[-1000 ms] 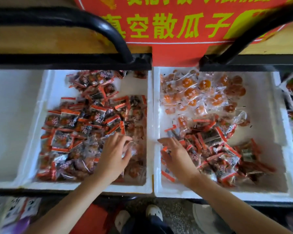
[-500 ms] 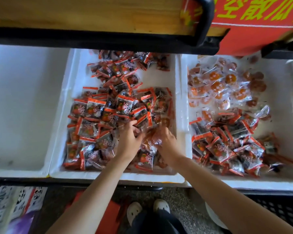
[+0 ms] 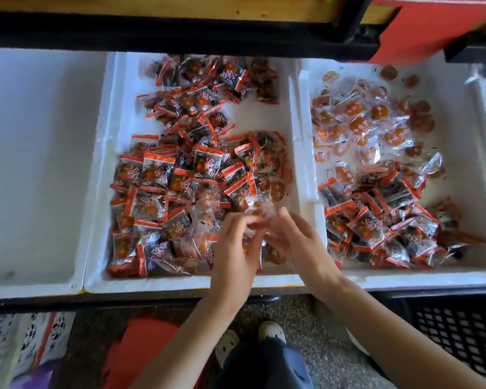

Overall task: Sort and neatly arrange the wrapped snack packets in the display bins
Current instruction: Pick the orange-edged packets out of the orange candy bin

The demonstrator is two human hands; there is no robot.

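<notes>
The middle white foam bin (image 3: pixel 180 284) holds several dark packets with red edges (image 3: pixel 157 175). In the right bin (image 3: pixel 404 279), clear-wrapped orange packets (image 3: pixel 357 119) lie at the back and dark red-edged packets (image 3: pixel 376 220) at the front. My left hand (image 3: pixel 233 245) and my right hand (image 3: pixel 300 242) meet over the middle bin's front right corner. Together they pinch a small bunch of clear-wrapped packets (image 3: pixel 257 204), lifted a little above the pile and blurred. One orange clear packet (image 3: pixel 277 189) lies just behind them among the dark ones.
A foam bin (image 3: pixel 40 164) with nothing in it sits at the left. A black shelf rail (image 3: pixel 180 32) and a red banner (image 3: pixel 418 23) overhang the bins' back. On the floor are a black crate (image 3: pixel 455 327) at the right and printed bags (image 3: pixel 26 346) at the left.
My right hand left the right bin and joined my left hand at the middle bin's front right; both have gathered clear-wrapped packets. The view shifted left and closer.
</notes>
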